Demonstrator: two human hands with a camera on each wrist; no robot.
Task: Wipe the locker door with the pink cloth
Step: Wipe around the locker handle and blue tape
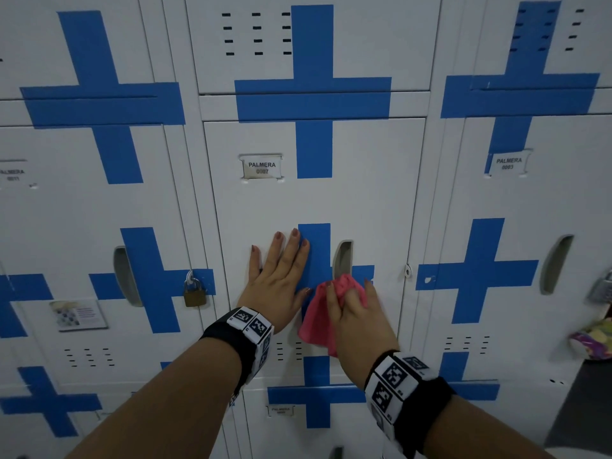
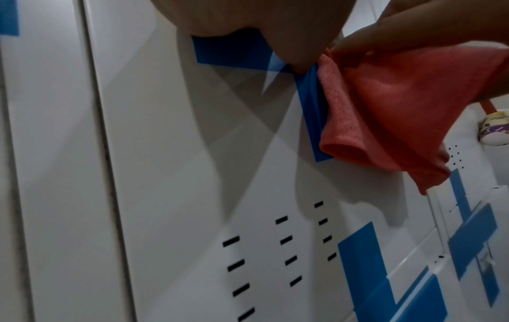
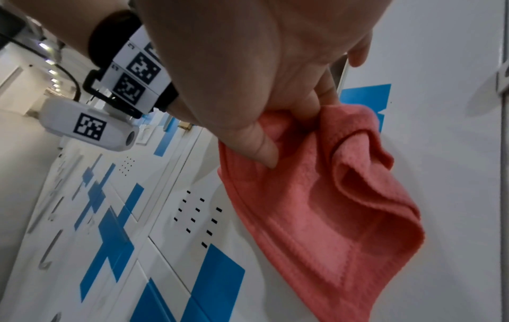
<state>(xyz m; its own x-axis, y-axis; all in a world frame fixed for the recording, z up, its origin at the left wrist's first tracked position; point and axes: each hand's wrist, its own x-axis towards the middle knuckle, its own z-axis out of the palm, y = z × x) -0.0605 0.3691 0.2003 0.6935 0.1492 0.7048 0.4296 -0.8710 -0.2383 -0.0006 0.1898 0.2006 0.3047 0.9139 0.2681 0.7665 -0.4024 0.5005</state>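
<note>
Curled round the pink cloth, the right hand bunches it up and presses it on the white locker door. From the head view, the cloth sits low on the door, just under the grey handle slot, and part of it hangs down past the wrist. The left hand lies flat on the door just beside the cloth, with its fingers straight and spread, holding nothing. Its fingertips touch a blue tape cross. A name tag sits higher up on the door. A brass padlock hangs on the next locker to the left.

From the left wrist, the pink cloth hangs against the door, over a strip of blue tape. Little black vent slits are below it.

From the right wrist, the thumb and fingers pinch the top of the pink cloth. It droops in soft folds on the door.
</note>
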